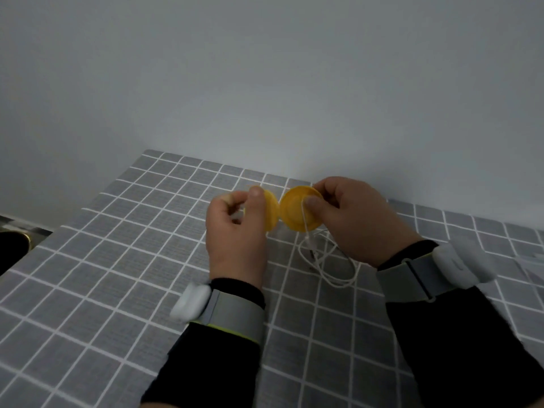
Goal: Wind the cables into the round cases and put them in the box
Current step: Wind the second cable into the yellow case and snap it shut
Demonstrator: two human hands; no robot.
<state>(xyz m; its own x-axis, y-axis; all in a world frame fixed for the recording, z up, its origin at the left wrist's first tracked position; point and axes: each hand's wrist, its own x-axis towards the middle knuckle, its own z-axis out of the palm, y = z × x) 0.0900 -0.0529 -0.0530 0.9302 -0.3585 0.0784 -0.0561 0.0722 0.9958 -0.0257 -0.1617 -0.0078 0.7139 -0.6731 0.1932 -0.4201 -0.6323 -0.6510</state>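
Grips left half of open yellow case (294, 214) with left hand (235, 237). Pinches white cable (305, 225) against right half with right hand (356, 222), centre frame.

Home-like room: grey checked tablecloth (117, 260), plain pale wall (265, 69) behind

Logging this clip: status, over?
Left hand grips one half of open yellow case. Right hand holds other half, thumb pinning white cable. Most cable loose on tablecloth. Nothing obstructing.

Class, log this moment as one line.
left hand grips open yellow case | right hand pins white cable inside | rest loose on table
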